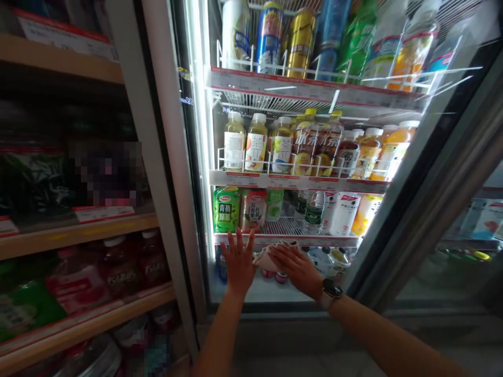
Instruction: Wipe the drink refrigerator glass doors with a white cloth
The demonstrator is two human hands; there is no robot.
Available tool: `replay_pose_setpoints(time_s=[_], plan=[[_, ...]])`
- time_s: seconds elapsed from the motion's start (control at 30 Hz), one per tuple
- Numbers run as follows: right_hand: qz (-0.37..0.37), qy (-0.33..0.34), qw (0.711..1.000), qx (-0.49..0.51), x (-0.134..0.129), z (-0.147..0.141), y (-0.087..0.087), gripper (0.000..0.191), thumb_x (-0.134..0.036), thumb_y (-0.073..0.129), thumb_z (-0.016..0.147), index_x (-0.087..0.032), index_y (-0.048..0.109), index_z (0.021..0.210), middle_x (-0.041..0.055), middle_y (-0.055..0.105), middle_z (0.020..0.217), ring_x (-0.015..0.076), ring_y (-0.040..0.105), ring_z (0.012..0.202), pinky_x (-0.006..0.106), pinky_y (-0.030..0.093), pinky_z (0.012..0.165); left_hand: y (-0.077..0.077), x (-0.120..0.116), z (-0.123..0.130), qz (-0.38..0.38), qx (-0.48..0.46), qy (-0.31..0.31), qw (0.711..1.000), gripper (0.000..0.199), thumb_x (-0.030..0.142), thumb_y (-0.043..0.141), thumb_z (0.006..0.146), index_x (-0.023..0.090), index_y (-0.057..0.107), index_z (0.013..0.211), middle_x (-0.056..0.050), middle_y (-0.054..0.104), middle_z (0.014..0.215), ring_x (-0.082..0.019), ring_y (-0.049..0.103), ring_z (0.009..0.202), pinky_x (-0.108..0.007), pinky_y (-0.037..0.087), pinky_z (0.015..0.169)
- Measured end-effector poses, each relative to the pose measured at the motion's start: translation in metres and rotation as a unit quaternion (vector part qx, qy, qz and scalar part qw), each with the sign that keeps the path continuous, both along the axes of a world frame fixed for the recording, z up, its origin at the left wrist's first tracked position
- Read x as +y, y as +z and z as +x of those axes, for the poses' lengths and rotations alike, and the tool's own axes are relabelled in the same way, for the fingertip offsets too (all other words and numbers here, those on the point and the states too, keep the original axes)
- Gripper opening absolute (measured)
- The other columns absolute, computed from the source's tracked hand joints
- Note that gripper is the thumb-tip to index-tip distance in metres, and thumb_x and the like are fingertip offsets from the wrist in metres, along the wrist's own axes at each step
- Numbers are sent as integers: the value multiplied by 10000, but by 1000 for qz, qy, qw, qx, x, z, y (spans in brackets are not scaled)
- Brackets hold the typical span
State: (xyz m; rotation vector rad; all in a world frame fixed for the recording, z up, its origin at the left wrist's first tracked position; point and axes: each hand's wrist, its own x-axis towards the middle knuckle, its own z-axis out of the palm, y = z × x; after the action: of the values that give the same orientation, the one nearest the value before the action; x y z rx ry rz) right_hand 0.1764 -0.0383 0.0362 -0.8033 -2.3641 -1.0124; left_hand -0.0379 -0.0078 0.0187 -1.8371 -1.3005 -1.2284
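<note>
My left hand (pixel 239 263) has its fingers spread and holds nothing. It is at the lower part of a lit drinks fridge front, just below the lowest wire shelf's label strip (pixel 271 239). Under my right hand (pixel 293 266) is a pale, crumpled cloth (pixel 271 256), its edge showing past the fingertips. That hand lies flat over the cloth, with a dark watch (pixel 332 287) at the wrist. Both palms look pressed to the glass front, though the pane itself is hard to make out. A green tea bottle (pixel 227 210) and a reddish tea bottle (pixel 253 209) stand behind, above my left hand.
More shelves hold tall cans (pixel 301 42), juice bottles (pixel 257 142) and iced tea bottles (pixel 305 141). A dark door frame (pixel 412 188) slants along the right. To the left, a wooden shelf (pixel 78 233) carries packets and bottles beside a grey upright (pixel 157 157).
</note>
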Motion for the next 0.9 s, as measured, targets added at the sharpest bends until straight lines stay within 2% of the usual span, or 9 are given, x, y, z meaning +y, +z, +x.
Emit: replay_pose_setpoints(time_s=[0.1,0.17,0.27,0.37,0.43,0.53,0.63,0.77,0.9], plan=[[25,10,999,-23,-1,7,29,619,-12,420,873,-205,434,1461,29,535,1449,150,423,1382,355,371,1161,8,-7,-3,16,3,-6,1000,881,384,647,870,279,94,1547,-119,32,1630,-337,-1,1501,-616,127,1194],[52,-1,999,-3,1,16,64,617,-10,416,887,-235,432,1461,12,522,1461,155,401,1398,389,331,1189,15,-18,-6,-6,2,-24,1000,863,365,639,874,287,107,1549,-113,29,1637,-344,12,1502,-615,155,1189],[92,-36,990,99,5,40,114,654,-14,422,885,-258,387,1490,36,469,1502,209,325,1447,500,269,1210,30,-37,-7,-47,-13,-58,997,842,265,616,866,286,128,1553,-110,-1,1645,-365,25,1500,-625,200,1174],[118,-30,979,166,9,62,135,650,-35,409,901,-282,366,1500,50,443,1521,237,263,1474,559,265,1196,55,-48,5,-31,-23,-75,996,856,218,592,860,276,102,1558,-100,-26,1648,-363,5,1503,-614,218,1175],[122,-15,977,176,9,70,130,623,-36,400,908,-274,396,1484,56,464,1505,234,260,1475,553,283,1189,77,-48,25,-4,-1,-83,997,839,222,572,876,278,89,1560,-87,14,1650,-342,10,1507,-596,205,1188],[121,-16,977,177,7,72,104,564,-35,406,913,-233,467,1438,70,502,1474,213,292,1462,489,312,1187,113,-37,67,21,63,-105,992,762,238,513,914,262,108,1559,-69,134,1641,-293,50,1514,-545,186,1208],[137,-20,971,193,7,74,78,492,-50,421,923,-215,545,1369,60,547,1435,190,343,1438,425,309,1191,135,-20,109,43,137,-125,982,700,295,466,943,211,140,1557,-76,241,1615,-248,112,1513,-489,167,1221],[162,-20,956,246,9,83,62,423,-75,460,927,-268,632,1262,22,586,1395,165,398,1406,409,222,1220,133,-1,137,106,176,-97,974,684,451,457,941,203,239,1540,-90,306,1589,-248,147,1508,-473,99,1228],[163,-70,924,339,10,95,59,497,-94,460,922,-275,548,1376,42,505,1471,197,303,1457,444,172,1226,123,6,136,158,186,-91,965,683,518,407,939,183,295,1524,-105,336,1574,-275,145,1507,-484,138,1219]])
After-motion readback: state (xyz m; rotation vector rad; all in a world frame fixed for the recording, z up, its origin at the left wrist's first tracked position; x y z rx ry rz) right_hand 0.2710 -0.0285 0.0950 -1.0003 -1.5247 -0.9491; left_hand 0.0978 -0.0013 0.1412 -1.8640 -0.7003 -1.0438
